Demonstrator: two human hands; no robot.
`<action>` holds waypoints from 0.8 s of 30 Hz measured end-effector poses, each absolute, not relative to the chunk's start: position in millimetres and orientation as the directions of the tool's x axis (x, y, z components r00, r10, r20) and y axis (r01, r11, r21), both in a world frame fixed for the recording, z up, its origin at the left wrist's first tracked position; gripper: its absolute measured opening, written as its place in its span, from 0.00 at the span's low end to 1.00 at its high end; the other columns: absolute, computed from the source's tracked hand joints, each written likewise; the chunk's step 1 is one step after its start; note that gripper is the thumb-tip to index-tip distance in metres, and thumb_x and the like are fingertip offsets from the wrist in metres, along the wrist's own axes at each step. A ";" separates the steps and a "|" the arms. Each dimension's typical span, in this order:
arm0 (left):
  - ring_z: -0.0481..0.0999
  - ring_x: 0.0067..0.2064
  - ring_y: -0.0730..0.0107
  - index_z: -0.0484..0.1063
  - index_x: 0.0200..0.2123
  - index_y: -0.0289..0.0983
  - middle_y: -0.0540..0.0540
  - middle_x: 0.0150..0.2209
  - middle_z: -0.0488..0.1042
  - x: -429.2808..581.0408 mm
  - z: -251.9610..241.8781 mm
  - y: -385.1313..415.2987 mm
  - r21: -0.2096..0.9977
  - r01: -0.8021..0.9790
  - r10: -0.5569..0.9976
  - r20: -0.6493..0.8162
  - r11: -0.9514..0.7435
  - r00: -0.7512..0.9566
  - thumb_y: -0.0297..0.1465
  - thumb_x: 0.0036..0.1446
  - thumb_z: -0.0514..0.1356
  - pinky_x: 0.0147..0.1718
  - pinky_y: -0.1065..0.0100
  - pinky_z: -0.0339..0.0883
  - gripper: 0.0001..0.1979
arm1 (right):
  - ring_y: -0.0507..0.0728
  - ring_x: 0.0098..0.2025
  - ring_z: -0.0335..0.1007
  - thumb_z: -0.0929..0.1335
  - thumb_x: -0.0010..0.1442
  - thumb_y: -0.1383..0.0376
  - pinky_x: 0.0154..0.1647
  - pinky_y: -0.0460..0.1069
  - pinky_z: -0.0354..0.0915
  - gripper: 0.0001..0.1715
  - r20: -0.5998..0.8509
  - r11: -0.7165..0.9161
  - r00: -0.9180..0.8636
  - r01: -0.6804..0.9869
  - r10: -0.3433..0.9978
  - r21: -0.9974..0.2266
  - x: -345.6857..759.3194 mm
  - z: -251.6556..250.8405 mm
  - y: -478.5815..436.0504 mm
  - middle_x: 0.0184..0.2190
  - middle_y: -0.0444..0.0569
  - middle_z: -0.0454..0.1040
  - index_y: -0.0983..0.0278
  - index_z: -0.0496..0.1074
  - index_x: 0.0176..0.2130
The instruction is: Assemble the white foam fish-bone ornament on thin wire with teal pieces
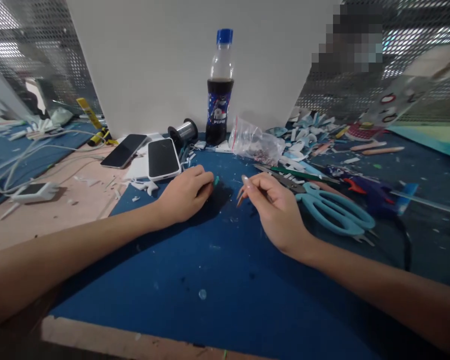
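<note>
Over the blue mat (195,315) both hands are raised a little, close together. My left hand (187,195) is closed, its fingers curled inward; a small green piece (216,181) peeks out at its fingertips, its kind too small to tell. My right hand (275,207) is closed in a pinch, thumb against forefinger, the other fingers bent. A faint thin line seems to run from the pinch toward the left hand, but what is held there is too fine to name. Teal-handled scissors (335,210) lie just right of my right hand.
Two phones (124,151) and a wire spool (183,132) lie at the back left. A Pepsi bottle (219,110) stands before a white panel (153,60). Behind the right hand are a zip bag (257,142), scraps (307,135) and a dark blue glue gun (377,192).
</note>
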State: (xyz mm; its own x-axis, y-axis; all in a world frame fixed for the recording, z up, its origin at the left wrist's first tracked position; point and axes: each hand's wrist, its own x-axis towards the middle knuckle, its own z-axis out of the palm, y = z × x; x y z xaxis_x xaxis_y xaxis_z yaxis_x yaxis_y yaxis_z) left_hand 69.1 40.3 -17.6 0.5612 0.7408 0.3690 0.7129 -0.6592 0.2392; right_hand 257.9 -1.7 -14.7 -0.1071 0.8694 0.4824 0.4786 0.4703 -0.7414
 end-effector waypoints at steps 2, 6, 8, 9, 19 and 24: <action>0.62 0.32 0.70 0.61 0.26 0.37 0.48 0.27 0.63 68.5 -16.3 41.0 0.272 0.704 0.739 0.417 -0.657 0.529 0.26 0.59 0.48 0.32 0.67 0.58 0.09 | 0.54 0.30 0.62 0.61 0.64 0.62 0.35 0.52 0.59 0.20 0.475 0.467 -0.112 0.474 0.873 -0.747 258.3 -14.4 -1.6 0.25 0.45 0.66 0.62 0.66 0.21; 0.62 0.31 0.71 0.63 0.26 0.37 0.49 0.26 0.65 67.1 -15.2 41.1 0.293 0.695 0.724 0.503 -0.657 0.472 0.26 0.59 0.51 0.34 0.66 0.58 0.09 | 0.53 0.29 0.63 0.61 0.63 0.61 0.33 0.51 0.60 0.20 0.453 0.452 -0.118 0.467 0.884 -0.760 259.2 -13.9 -1.7 0.24 0.45 0.66 0.62 0.66 0.22; 0.63 0.31 0.71 0.64 0.26 0.38 0.49 0.26 0.66 66.4 -15.6 40.7 0.291 0.687 0.713 0.520 -0.666 0.470 0.27 0.59 0.52 0.34 0.67 0.58 0.09 | 0.53 0.29 0.64 0.61 0.63 0.61 0.32 0.50 0.60 0.20 0.439 0.442 -0.120 0.451 0.891 -0.775 259.5 -14.6 -1.5 0.24 0.45 0.66 0.62 0.66 0.22; 0.63 0.31 0.71 0.64 0.26 0.38 0.49 0.26 0.67 66.2 -15.8 40.5 0.287 0.682 0.706 0.527 -0.672 0.474 0.27 0.59 0.52 0.34 0.67 0.58 0.09 | 0.53 0.28 0.64 0.61 0.63 0.60 0.32 0.50 0.61 0.20 0.434 0.440 -0.122 0.440 0.893 -0.782 259.6 -15.2 -1.3 0.24 0.45 0.66 0.62 0.66 0.22; 0.62 0.28 0.73 0.64 0.23 0.36 0.50 0.24 0.63 66.1 -11.5 35.1 0.604 0.487 0.775 0.467 -0.631 0.426 0.29 0.60 0.50 0.29 0.69 0.57 0.13 | 0.53 0.28 0.65 0.61 0.64 0.60 0.33 0.51 0.62 0.18 0.477 0.492 -0.148 0.417 0.867 -0.764 259.1 -13.5 -3.1 0.25 0.46 0.67 0.61 0.66 0.24; 0.53 0.20 0.76 0.60 0.21 0.37 0.53 0.18 0.55 74.7 -14.5 23.0 0.982 0.105 0.877 0.090 -0.158 0.472 0.37 0.61 0.47 0.19 0.71 0.48 0.17 | 0.54 0.30 0.65 0.60 0.64 0.66 0.35 0.53 0.63 0.14 0.607 0.636 -0.223 0.432 0.762 -0.639 256.9 -9.8 -11.6 0.25 0.46 0.67 0.60 0.66 0.27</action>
State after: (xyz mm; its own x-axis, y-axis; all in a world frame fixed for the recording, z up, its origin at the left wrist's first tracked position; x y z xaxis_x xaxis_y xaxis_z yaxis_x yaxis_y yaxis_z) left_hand 74.7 23.0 -14.5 0.4720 0.8769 0.0903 0.1047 -0.1575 0.9819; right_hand 256.9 -11.6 -9.8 -0.2230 0.7624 0.6075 0.4322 0.6359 -0.6394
